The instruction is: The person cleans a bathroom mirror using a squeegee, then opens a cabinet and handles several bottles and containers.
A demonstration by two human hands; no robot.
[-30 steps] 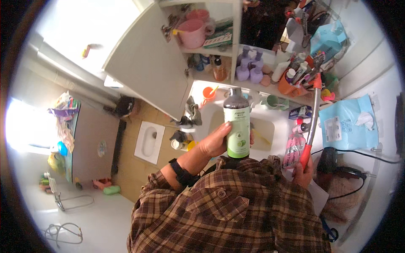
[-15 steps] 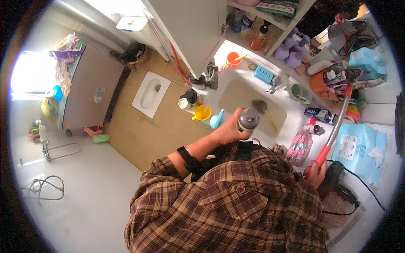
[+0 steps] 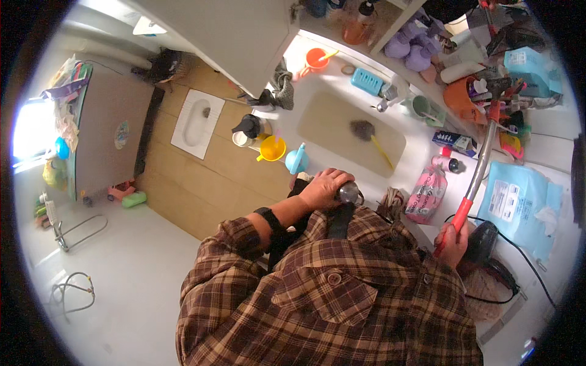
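My left hand [image 3: 329,189] is closed round a small container with a grey, shiny rounded top [image 3: 348,193], held close in front of my shirt. The container's lower part is hidden by the fingers. At the right, my right hand [image 3: 453,243] grips the red handle of a long tool [image 3: 480,160] with a metal shaft. Its dark head lies up by an orange cup [image 3: 462,100] filled with small items. Beyond my left hand is a white sink [image 3: 317,131] holding water and a dark brush [image 3: 362,129] with a yellow handle.
A yellow cup [image 3: 271,149] and a light blue funnel-like item [image 3: 296,160] stand left of the sink. On the counter at right are a pink packet [image 3: 426,195], a blue tissue pack [image 3: 519,204] and a black corded appliance [image 3: 482,247]. An open cabinet door [image 3: 238,43] juts out above.
My left hand has drawn the container down and nearer my body, and its fingers now cover more of it. The right hand keeps its grip on the tool. The view has shifted slightly.
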